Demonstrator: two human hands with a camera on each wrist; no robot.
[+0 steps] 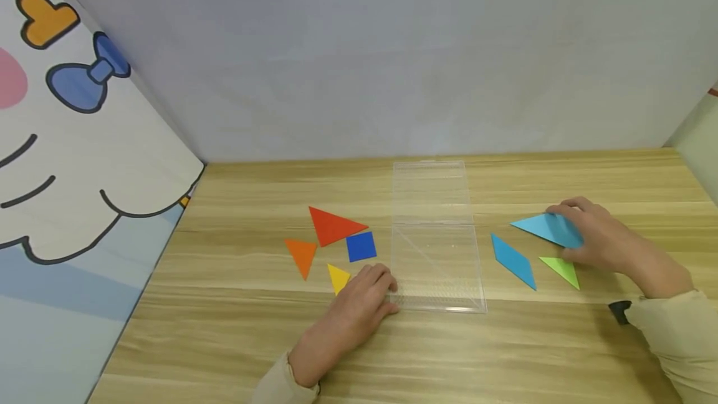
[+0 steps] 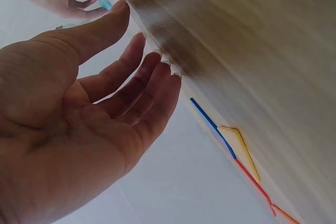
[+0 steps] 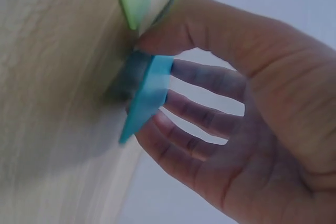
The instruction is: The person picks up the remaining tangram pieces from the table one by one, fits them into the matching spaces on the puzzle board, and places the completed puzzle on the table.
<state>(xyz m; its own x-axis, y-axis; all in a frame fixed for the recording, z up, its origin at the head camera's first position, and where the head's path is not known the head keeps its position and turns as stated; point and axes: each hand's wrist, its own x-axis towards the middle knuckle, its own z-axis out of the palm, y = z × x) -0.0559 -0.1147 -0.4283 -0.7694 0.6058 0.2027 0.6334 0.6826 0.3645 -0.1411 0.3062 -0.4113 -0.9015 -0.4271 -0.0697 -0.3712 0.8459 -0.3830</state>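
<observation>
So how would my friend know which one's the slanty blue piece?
On the wooden table, find the clear plastic case. Just right of it, before the right hand, lies the slanty blue piece. It's four-sided, unlike the green triangle, and no hand holds it, unlike the light blue piece.

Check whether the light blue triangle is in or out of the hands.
In: the right hand pinches the triangle between thumb and fingers.

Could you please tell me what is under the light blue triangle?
Right wrist view: shadowed wooden tabletop shows beneath the light blue triangle; whatever it directly covers cannot be seen.
</observation>
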